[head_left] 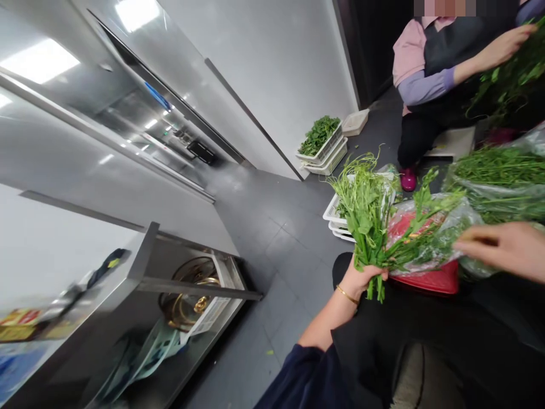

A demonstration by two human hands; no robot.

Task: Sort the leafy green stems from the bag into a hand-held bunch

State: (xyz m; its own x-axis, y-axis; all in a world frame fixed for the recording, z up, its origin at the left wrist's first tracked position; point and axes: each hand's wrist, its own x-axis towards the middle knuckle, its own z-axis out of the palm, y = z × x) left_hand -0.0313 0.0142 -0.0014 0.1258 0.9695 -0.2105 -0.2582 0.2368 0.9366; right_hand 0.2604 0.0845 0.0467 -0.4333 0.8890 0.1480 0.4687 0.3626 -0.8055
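Observation:
A bunch of leafy green stems (366,218) with curly tendrils is gripped in my left hand (361,277), the cut ends poking out below the fist. My right hand (506,247) is at the right, its thumb and fingers curled towards each other beside a clear plastic bag (466,218); whatever it pinches, if anything, is too blurred to make out. The bag holds more greens and lies over a red stool or basin (438,279). Behind the bunch stand stacked white baskets (332,211), partly hidden by the leaves.
At the upper right a seated person (447,62) holds greens. More bagged greens (498,170) lie at right. Baskets of leaves (326,156) stand by the wall. A steel shelf (196,289) with a glass-lidded pot is at lower left.

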